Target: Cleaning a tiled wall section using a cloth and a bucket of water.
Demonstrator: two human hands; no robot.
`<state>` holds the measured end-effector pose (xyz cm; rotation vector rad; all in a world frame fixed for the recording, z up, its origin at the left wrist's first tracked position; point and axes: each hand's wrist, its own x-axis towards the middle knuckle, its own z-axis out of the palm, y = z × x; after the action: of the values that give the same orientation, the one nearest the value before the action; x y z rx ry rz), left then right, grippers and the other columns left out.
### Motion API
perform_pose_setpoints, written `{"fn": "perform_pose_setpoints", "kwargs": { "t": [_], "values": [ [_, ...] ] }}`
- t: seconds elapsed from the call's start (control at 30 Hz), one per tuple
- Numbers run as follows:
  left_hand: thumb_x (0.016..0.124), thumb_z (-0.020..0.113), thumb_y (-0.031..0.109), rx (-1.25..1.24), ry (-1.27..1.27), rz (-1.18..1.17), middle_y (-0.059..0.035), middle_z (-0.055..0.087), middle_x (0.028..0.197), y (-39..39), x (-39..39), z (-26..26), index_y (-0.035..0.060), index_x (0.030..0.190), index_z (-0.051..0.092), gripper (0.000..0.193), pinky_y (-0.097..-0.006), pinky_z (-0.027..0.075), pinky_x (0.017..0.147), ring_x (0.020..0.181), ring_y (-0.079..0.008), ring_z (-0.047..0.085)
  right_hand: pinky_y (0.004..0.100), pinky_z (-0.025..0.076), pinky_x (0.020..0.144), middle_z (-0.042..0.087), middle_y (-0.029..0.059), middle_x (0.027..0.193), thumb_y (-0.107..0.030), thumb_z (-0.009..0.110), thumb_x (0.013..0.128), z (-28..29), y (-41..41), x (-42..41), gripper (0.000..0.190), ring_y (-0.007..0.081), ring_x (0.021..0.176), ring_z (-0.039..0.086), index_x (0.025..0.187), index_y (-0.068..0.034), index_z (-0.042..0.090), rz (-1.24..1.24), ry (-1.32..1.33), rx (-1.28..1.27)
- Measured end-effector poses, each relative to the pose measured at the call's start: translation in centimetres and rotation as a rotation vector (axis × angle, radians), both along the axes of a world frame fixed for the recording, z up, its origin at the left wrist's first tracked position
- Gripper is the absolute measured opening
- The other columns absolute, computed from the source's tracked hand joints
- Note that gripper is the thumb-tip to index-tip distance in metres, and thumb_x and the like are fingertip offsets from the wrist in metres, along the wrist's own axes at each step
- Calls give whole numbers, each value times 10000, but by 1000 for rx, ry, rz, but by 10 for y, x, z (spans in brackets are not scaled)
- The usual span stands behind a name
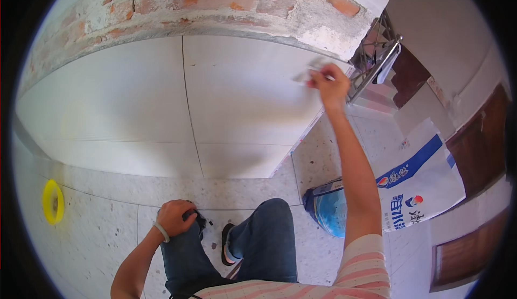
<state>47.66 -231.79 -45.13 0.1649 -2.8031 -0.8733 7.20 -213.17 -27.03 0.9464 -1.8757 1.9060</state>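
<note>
Large pale tiles (pixel 246 97) cover the lower wall, with a dark vertical joint between two of them. My right hand (pixel 333 83) is raised at their upper right edge, its fingers closed on a small, blurred, light-coloured object (pixel 305 73) whose kind I cannot tell. Above the tiles runs a band of exposed brick and mortar (pixel 222 0). My left hand (pixel 175 217), with a pale bracelet at the wrist, rests on my left knee over a dark object (pixel 198 220); whether it grips that is partly hidden.
A yellow ring-shaped item (pixel 53 202) lies on the speckled tiled floor (pixel 97 218) at far left. To the right are a large white and blue printed bag (pixel 428 186) and a blue bag (pixel 329 210). Behind the wall's right end stand a metal stair railing (pixel 375 71) and steps.
</note>
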Motion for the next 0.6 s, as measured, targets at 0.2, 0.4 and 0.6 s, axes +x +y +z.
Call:
{"fn": "perform_pose_setpoints", "kwargs": {
  "t": [0.2,0.4,0.6],
  "values": [
    [694,669,152,58,-23,38,-113,647,773,1,-5,1,44,825,657,170,-348,501,682,715,-285,626,260,513,463,564,68,641,83,629,755,-34,9,-5,109,160,558,630,752,28,536,-159,72,125],
    [677,679,164,54,89,-72,-112,645,788,2,-2,-6,59,807,659,168,-373,492,732,779,-287,620,253,502,457,556,58,637,98,601,757,-58,-28,8,119,142,533,605,753,5,527,75,87,178],
    [680,670,191,-134,-9,-183,-86,622,728,-13,18,8,82,743,660,126,-377,481,720,760,-269,598,260,536,447,569,69,670,103,613,750,-28,-1,9,118,151,550,619,739,11,539,-98,-73,29]
  ]
}}
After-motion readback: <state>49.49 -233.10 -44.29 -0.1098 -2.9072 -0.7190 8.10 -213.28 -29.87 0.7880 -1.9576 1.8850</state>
